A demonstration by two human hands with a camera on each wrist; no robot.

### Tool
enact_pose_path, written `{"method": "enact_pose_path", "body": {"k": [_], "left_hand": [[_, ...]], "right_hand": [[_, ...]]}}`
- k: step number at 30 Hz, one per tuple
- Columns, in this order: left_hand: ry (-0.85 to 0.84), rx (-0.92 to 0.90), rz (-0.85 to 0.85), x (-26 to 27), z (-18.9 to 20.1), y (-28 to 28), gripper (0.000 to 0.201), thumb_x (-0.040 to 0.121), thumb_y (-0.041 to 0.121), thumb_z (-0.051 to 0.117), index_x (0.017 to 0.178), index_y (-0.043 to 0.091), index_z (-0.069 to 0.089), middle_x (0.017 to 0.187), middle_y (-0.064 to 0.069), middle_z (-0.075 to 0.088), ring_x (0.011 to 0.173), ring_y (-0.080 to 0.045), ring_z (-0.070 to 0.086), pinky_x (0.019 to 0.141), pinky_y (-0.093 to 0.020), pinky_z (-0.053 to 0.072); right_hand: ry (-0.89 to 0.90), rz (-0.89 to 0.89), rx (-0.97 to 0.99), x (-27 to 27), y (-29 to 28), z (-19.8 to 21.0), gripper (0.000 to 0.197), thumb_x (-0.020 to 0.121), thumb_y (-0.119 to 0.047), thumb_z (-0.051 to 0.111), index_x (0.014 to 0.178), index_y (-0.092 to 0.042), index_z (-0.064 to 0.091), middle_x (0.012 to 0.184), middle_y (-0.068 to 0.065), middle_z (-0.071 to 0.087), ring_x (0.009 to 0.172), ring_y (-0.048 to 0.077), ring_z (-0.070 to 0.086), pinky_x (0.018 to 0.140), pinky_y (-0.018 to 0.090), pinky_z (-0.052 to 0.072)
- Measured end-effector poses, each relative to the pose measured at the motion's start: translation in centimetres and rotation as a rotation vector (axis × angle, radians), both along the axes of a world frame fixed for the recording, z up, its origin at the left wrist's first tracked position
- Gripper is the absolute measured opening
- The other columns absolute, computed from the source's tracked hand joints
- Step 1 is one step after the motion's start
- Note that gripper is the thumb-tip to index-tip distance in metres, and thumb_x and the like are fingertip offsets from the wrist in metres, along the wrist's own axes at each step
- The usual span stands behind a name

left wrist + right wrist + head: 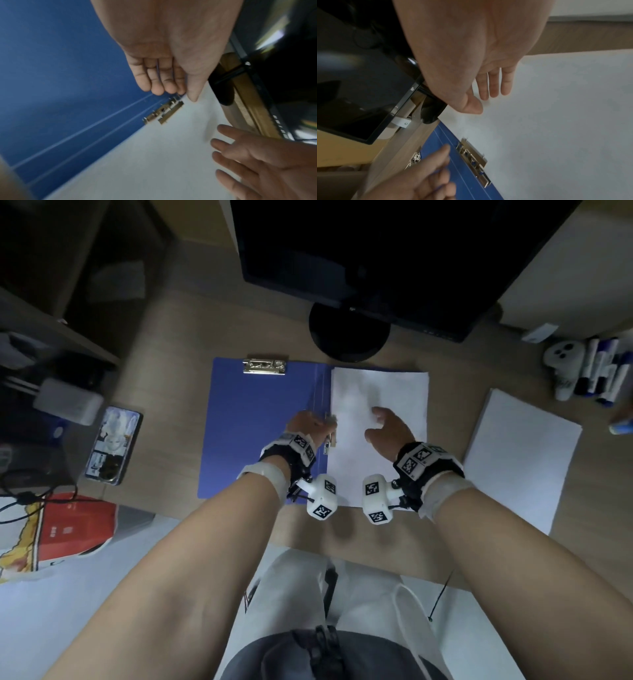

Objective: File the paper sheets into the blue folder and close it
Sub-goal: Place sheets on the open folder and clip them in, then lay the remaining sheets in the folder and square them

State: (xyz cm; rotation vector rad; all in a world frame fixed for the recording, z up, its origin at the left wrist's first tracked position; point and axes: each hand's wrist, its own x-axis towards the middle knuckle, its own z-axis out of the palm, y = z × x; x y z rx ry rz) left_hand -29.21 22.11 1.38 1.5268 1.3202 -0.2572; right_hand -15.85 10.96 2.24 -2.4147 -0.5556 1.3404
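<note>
The left hand [306,424] is over the fold of the open blue plastic folder [253,419], right beside the shiny metal side clip [331,440]. Its fingers [155,82] are loosely bent and hold nothing. The right hand [388,431] is over the white paper sheets [380,392] with its fingers [494,83] straight and spread; I cannot tell if it touches the paper. These sheets lie on the right half of the folder, with their left edge at the side clip. The folder lies flat on the light wooden worktop [178,364]. A second silver clip [264,366] sits at the top of the left half. Another pile of white paper [520,453] lies on the worktop, to the right of the folder. A black monitor [376,251] stands behind.
</note>
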Motion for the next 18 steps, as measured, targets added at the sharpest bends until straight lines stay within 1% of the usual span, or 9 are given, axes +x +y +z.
{"method": "enact_pose_path", "body": {"k": [3,5,6,8,9,11,14,16,18], "left_hand": [[-0.079,-0.170,0.088,2.8,0.8,-1.8,0.020,0.084,0.023,0.065,0.068,0.015,0.057,0.064,-0.007,0.060,0.060,-0.023,0.057,0.065,-0.032,0.048],[-0.115,-0.227,0.108,5.1,0.6,-3.5,0.013,0.083,0.017,0.066,0.074,0.013,0.058,0.066,-0.008,0.059,0.059,-0.023,0.055,0.060,-0.030,0.045],[-0.128,-0.230,0.093,6.3,0.5,-4.6,0.009,0.082,0.017,0.065,0.075,0.014,0.059,0.070,-0.009,0.061,0.062,-0.024,0.057,0.061,-0.031,0.047],[-0.131,-0.195,0.000,9.1,1.1,-7.0,0.007,0.082,0.019,0.061,0.076,0.021,0.063,0.086,-0.014,0.070,0.079,-0.028,0.066,0.077,-0.038,0.057],[-0.107,-0.183,-0.054,10.4,1.0,-8.3,0.009,0.083,0.019,0.059,0.083,0.020,0.067,0.099,-0.016,0.072,0.090,-0.030,0.068,0.087,-0.041,0.057],[-0.064,-0.195,-0.117,13.2,1.1,-10.9,0.026,0.088,0.020,0.057,0.109,0.010,0.069,0.117,-0.017,0.069,0.109,-0.032,0.066,0.097,-0.042,0.053],[0.023,-0.176,-0.236,16.8,1.3,-15.0,0.043,0.090,0.027,0.056,0.129,0.008,0.058,0.131,-0.012,0.061,0.118,-0.030,0.059,0.093,-0.032,0.049],[0.040,-0.186,-0.283,18.6,1.0,-17.8,0.049,0.091,0.031,0.055,0.133,0.006,0.054,0.134,-0.014,0.058,0.117,-0.029,0.058,0.090,-0.031,0.045],[0.085,-0.276,-0.248,20.1,0.6,-20.2,0.055,0.087,0.034,0.060,0.132,0.002,0.054,0.127,-0.013,0.059,0.101,-0.025,0.057,0.081,-0.030,0.041]], "right_hand": [[0.023,-0.087,0.014,1.2,-2.4,1.0,0.062,0.088,-0.017,0.056,0.147,-0.025,0.039,0.147,0.009,0.048,0.130,0.027,0.050,0.107,0.040,0.043],[-0.001,-0.179,0.029,3.0,-4.6,1.7,0.057,0.089,-0.015,0.057,0.144,-0.018,0.044,0.141,0.012,0.053,0.125,0.028,0.054,0.106,0.039,0.044],[-0.023,-0.225,0.028,4.1,-5.9,2.0,0.054,0.089,-0.014,0.057,0.142,-0.015,0.046,0.140,0.013,0.055,0.124,0.029,0.055,0.106,0.038,0.044],[-0.109,-0.303,-0.023,6.8,-9.3,2.1,0.051,0.090,-0.019,0.055,0.140,-0.015,0.049,0.140,0.011,0.056,0.125,0.031,0.054,0.105,0.034,0.043],[-0.159,-0.353,-0.062,8.0,-11.3,2.2,0.051,0.089,-0.023,0.055,0.139,-0.017,0.050,0.140,0.011,0.056,0.125,0.032,0.054,0.105,0.035,0.043],[-0.229,-0.463,-0.177,9.9,-15.3,2.2,0.055,0.087,-0.029,0.055,0.140,-0.018,0.047,0.140,0.014,0.053,0.126,0.036,0.051,0.104,0.039,0.043],[-0.219,-0.552,-0.405,12.5,-20.8,2.3,0.070,0.083,-0.038,0.055,0.143,-0.011,0.032,0.144,0.019,0.039,0.130,0.041,0.042,0.106,0.048,0.039],[-0.173,-0.603,-0.478,14.3,-23.8,1.5,0.077,0.067,-0.048,0.055,0.132,-0.009,0.043,0.135,0.017,0.050,0.119,0.040,0.053,0.101,0.051,0.044],[-0.138,-0.616,-0.467,16.0,-26.3,0.6,0.067,0.054,-0.051,0.055,0.106,-0.009,0.061,0.108,0.013,0.067,0.095,0.034,0.066,0.087,0.047,0.053]]}}
